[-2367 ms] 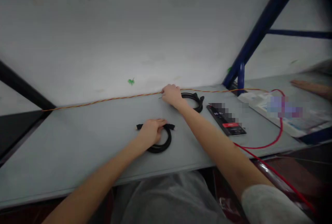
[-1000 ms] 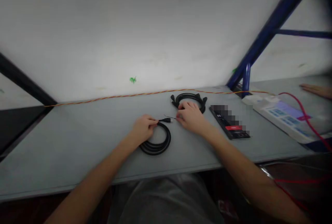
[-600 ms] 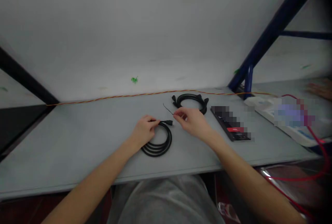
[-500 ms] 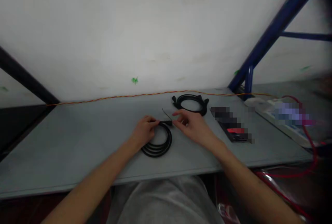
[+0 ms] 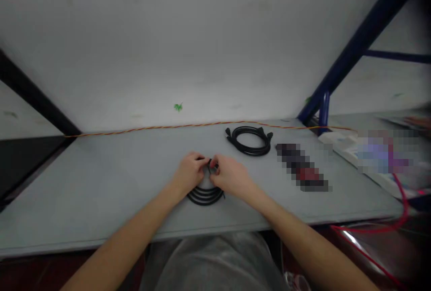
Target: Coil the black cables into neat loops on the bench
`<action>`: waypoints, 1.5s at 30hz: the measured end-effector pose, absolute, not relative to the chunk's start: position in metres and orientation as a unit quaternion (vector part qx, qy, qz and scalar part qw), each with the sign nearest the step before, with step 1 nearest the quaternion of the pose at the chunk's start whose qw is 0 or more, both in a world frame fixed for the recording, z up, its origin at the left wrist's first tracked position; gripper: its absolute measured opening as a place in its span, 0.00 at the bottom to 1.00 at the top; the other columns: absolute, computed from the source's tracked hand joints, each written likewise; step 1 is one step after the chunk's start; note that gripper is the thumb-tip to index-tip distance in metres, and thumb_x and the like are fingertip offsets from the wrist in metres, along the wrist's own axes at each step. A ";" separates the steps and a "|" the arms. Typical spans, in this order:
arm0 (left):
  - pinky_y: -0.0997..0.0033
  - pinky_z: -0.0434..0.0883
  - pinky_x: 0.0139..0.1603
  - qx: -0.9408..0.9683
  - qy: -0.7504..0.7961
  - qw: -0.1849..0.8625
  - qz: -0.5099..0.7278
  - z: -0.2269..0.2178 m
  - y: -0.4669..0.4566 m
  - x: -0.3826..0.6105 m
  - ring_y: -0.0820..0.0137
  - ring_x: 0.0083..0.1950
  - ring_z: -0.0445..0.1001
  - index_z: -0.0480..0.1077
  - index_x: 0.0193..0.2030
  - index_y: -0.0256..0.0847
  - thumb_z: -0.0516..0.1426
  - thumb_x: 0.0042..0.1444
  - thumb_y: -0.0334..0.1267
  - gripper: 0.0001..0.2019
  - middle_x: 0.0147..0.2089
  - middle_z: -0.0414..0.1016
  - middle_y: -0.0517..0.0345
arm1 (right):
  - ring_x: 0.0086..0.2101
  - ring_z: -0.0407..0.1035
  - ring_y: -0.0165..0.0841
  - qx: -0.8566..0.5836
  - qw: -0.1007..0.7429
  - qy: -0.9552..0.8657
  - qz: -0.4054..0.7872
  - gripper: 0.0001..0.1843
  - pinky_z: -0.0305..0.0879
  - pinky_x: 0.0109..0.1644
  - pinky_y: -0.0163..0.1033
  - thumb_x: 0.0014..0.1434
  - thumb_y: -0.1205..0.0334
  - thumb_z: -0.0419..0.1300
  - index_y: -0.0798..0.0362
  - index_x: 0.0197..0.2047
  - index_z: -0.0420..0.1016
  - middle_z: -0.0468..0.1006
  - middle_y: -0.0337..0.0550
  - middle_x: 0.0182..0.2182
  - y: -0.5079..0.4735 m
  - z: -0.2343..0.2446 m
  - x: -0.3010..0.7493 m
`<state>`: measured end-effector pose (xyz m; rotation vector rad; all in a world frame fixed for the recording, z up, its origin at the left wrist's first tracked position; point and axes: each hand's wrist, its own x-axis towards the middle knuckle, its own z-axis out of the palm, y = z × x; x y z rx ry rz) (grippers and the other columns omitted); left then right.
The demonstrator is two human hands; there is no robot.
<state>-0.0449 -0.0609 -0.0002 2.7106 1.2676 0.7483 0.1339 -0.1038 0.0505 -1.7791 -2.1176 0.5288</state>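
Observation:
A coiled black cable (image 5: 205, 195) lies on the grey table (image 5: 101, 183) near its front edge. Both hands meet over the coil's far side. My left hand (image 5: 189, 173) has its fingers closed on the coil's top. My right hand (image 5: 229, 178) pinches there too, and a thin black tie it carried is mostly hidden between the fingertips. A second coiled black cable (image 5: 249, 140) rests further back to the right, untouched.
A dark device (image 5: 303, 168) lies right of the hands. A twisted orange wire (image 5: 141, 128) runs along the wall. A white box (image 5: 370, 156) and a red cable (image 5: 400, 201) sit at far right beside a blue frame post (image 5: 323, 102).
My right hand left the far coil, picked up a thin black tie and brought it to the near coil. Both hands now press together on that coil.

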 end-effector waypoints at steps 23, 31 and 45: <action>0.62 0.73 0.54 0.885 0.420 0.051 0.196 0.000 -0.058 -0.040 0.61 0.46 0.76 0.83 0.46 0.43 0.56 0.57 0.24 0.17 0.40 0.80 0.50 | 0.44 0.76 0.37 -0.419 0.216 -0.874 0.118 0.12 0.67 0.49 0.39 0.69 0.62 0.59 0.43 0.47 0.85 0.82 0.44 0.42 -0.114 0.059 0.165; 0.61 0.73 0.54 0.885 0.421 0.042 0.195 -0.003 -0.056 -0.041 0.60 0.47 0.76 0.82 0.50 0.39 0.55 0.55 0.21 0.21 0.42 0.81 0.49 | 0.42 0.78 0.40 -0.593 0.222 -0.769 0.085 0.16 0.69 0.45 0.39 0.67 0.49 0.61 0.49 0.46 0.84 0.86 0.48 0.42 -0.035 0.050 0.157; 0.60 0.75 0.53 0.876 0.409 0.046 0.252 -0.008 -0.055 -0.041 0.61 0.46 0.77 0.83 0.48 0.39 0.55 0.58 0.22 0.18 0.42 0.82 0.50 | 0.42 0.78 0.37 -0.582 0.264 -0.764 0.092 0.17 0.67 0.45 0.38 0.66 0.53 0.65 0.50 0.55 0.74 0.84 0.43 0.43 -0.023 0.017 0.168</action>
